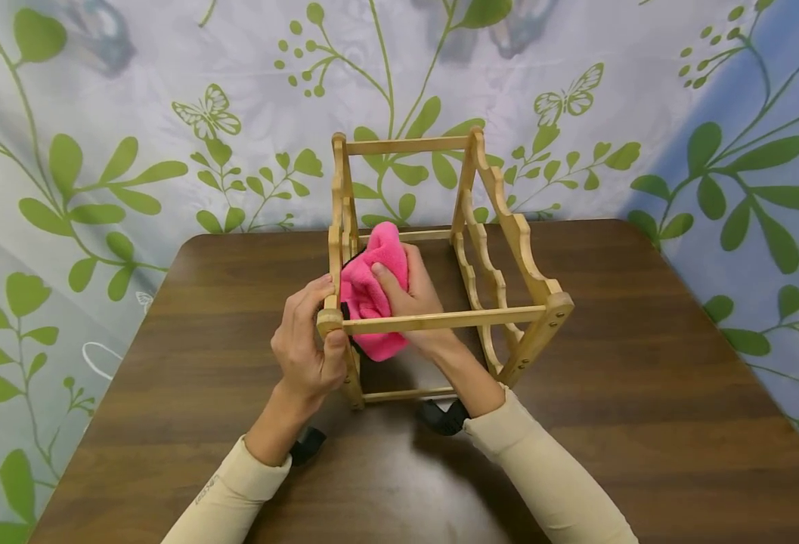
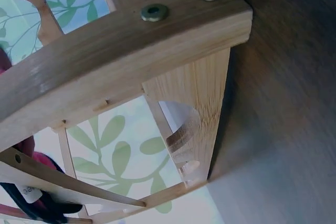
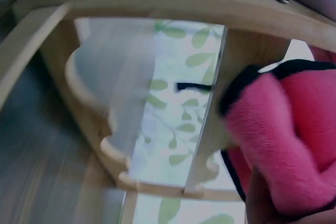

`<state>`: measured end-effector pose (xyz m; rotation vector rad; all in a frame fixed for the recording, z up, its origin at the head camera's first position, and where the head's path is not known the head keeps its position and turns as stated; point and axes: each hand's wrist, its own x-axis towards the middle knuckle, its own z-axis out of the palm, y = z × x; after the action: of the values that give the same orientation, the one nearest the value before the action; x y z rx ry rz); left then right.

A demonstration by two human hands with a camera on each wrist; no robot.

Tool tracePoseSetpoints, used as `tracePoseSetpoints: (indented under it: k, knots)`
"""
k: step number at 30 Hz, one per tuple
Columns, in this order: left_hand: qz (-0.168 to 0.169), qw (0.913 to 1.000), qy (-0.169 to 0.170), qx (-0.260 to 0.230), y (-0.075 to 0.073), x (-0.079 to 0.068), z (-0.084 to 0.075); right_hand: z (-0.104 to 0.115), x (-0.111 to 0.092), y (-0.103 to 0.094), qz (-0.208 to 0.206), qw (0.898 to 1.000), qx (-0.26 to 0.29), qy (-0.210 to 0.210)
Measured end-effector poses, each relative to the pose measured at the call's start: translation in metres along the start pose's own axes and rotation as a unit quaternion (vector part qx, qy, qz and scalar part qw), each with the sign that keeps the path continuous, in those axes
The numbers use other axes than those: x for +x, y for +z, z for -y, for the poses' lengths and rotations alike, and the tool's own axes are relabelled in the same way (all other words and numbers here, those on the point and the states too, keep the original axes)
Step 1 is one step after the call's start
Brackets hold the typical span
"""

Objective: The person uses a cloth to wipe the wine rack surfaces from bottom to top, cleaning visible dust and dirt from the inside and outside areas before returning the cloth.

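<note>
A light wooden rack (image 1: 440,321) with scalloped side rails stands on the table. My left hand (image 1: 307,340) grips its near left top corner, fingers over the outer side and thumb at the front. Inside the frame, my right hand (image 1: 409,291) holds a bunched pink cloth (image 1: 382,261) with dark edging against the left side rails. In the right wrist view the folded cloth (image 3: 283,129) lies close to a wooden slat (image 3: 244,51). The left wrist view shows the rack's post (image 2: 126,45) with two metal screws; the left hand is mostly out of that picture.
The brown wooden table (image 1: 644,363) spreads around the rack. Behind it hangs a pale curtain (image 1: 249,60) printed with green leaves and butterflies. Dark straps sit near both wrists, and a thin white loop (image 1: 93,361) shows beyond the table's left edge.
</note>
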<state>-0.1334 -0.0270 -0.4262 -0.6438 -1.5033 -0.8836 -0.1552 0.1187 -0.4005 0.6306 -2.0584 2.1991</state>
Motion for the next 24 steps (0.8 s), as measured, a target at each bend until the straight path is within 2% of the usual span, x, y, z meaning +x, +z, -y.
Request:
tracePoseSetpoints:
  k: [2, 5, 7, 11, 13, 15, 17, 18, 20, 21, 22, 23, 24]
  knots:
    - [-0.001, 1.0000, -0.002, 0.003, 0.000, 0.001, 0.000, 0.002, -0.006, -0.007, -0.006, 0.998, -0.055, -0.002]
    - [-0.004, 1.0000, -0.003, 0.007, 0.000, 0.003, 0.000, 0.009, -0.019, -0.017, 0.015, 0.993, -0.118, -0.010]
    - [-0.002, 1.0000, -0.002, 0.006, 0.000, 0.003, 0.000, 0.015, -0.032, -0.025, 0.018, 0.990, -0.137, -0.010]
    - [0.005, 1.0000, 0.000, -0.003, 0.002, 0.001, -0.001, 0.021, -0.066, -0.040, -0.002, 0.988, -0.153, 0.003]
    - [0.008, 1.0000, -0.003, -0.004, 0.003, 0.001, -0.002, 0.022, -0.084, -0.045, -0.014, 0.983, -0.183, 0.003]
    - [0.007, 0.9999, -0.007, -0.005, 0.003, 0.000, -0.002, 0.025, -0.100, -0.049, -0.006, 0.973, -0.231, -0.020]
    - [0.006, 0.9999, -0.008, -0.003, 0.002, 0.000, -0.001, 0.031, -0.113, -0.051, 0.013, 0.959, -0.274, -0.073]
    - [0.005, 0.9999, -0.009, -0.002, 0.002, -0.001, -0.001, 0.035, -0.117, -0.051, 0.020, 0.951, -0.284, -0.117]
    - [0.004, 0.9999, -0.009, -0.001, 0.001, -0.001, -0.001, 0.045, -0.121, -0.050, 0.016, 0.928, -0.292, -0.230]
    - [0.004, 1.0000, -0.008, -0.001, 0.001, 0.000, -0.001, 0.051, -0.121, -0.048, 0.003, 0.916, -0.276, -0.291]
    - [0.004, 1.0000, -0.009, 0.001, 0.001, 0.000, -0.001, 0.057, -0.119, -0.046, -0.025, 0.900, -0.255, -0.354]
    - [0.004, 0.9999, -0.009, 0.001, 0.001, 0.000, -0.001, 0.062, -0.117, -0.045, -0.063, 0.878, -0.230, -0.415]
    - [0.004, 0.9999, -0.011, 0.002, 0.000, 0.000, -0.002, 0.066, -0.114, -0.042, -0.106, 0.847, -0.217, -0.474]
